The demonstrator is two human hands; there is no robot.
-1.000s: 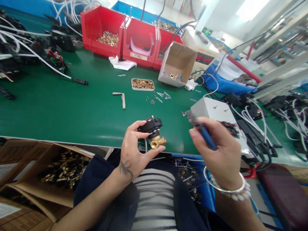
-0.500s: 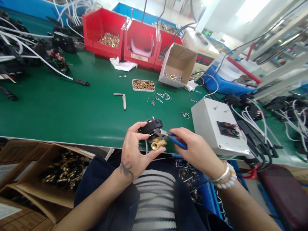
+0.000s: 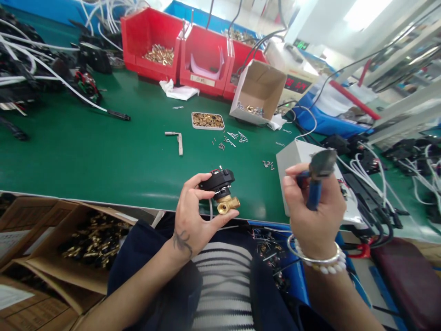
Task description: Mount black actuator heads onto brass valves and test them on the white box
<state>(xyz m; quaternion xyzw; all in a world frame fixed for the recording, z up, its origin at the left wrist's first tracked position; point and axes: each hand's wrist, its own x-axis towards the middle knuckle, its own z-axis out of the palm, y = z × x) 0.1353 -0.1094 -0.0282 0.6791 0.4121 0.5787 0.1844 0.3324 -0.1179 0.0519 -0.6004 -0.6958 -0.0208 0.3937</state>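
My left hand [image 3: 195, 214] grips a valve assembly near the front edge of the green table [image 3: 144, 161]. The assembly has a round black housing [image 3: 220, 180] on top and a brass valve body [image 3: 227, 204] below, between my fingers and thumb. Away to the right, my right hand [image 3: 315, 207] is closed around blue-handled pliers [image 3: 314, 195], whose dark jaws point up. The pliers are in front of the grey box [image 3: 287, 161] and apart from the valve.
Red bins [image 3: 151, 46] line the back, beside a small carton [image 3: 258, 92]. A tray of brass parts [image 3: 207, 120], an L-shaped tool [image 3: 179, 142], clips [image 3: 243, 137] and screws [image 3: 268, 164] lie on the table. Black parts with white cables [image 3: 44, 59] are at left.
My right hand has moved right with the pliers, off the valve assembly, and turned so the jaws point up. My left hand holds the assembly in nearly the same place.
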